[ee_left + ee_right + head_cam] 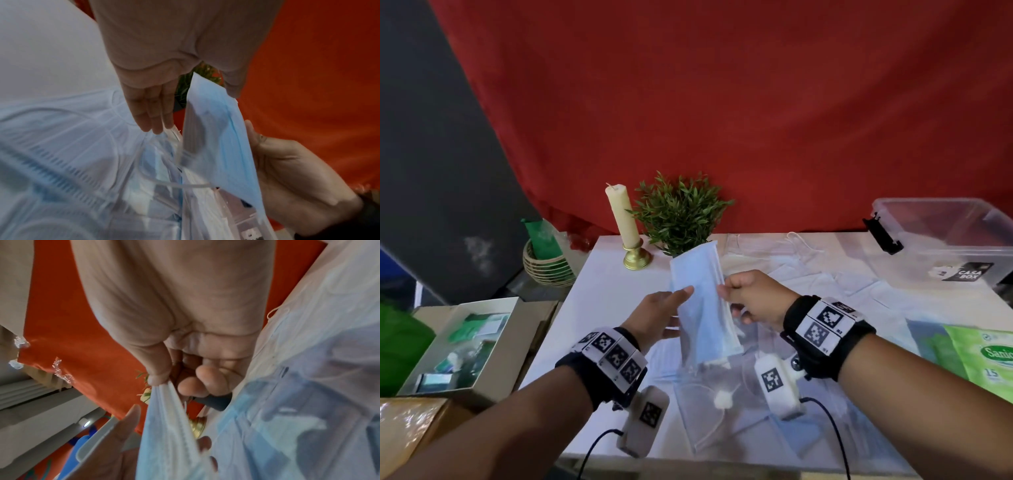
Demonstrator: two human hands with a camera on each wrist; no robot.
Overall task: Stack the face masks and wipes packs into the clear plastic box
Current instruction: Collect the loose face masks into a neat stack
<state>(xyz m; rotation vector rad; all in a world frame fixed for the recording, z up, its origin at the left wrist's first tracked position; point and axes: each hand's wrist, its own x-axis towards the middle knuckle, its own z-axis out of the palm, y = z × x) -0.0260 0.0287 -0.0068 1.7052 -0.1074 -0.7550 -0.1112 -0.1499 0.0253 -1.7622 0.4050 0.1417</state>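
A stack of blue face masks [702,308] is held upright over the white table [613,274]. My right hand [724,291] pinches its right edge between thumb and curled fingers [205,378]. My left hand [681,301] straddles the stack, thumb in front and straight fingers [152,113] behind it. Under the hands, more masks in clear wrap [709,411] lie spread on the table. The clear plastic box [945,240] stands open at the back right. At the right edge lies a green wipes pack [983,356].
A cream candle [621,216] in a brass holder and a small green plant [678,212] stand at the table's back edge. An open cardboard box [465,342] of small items and a wicker basket [544,260] sit left of the table.
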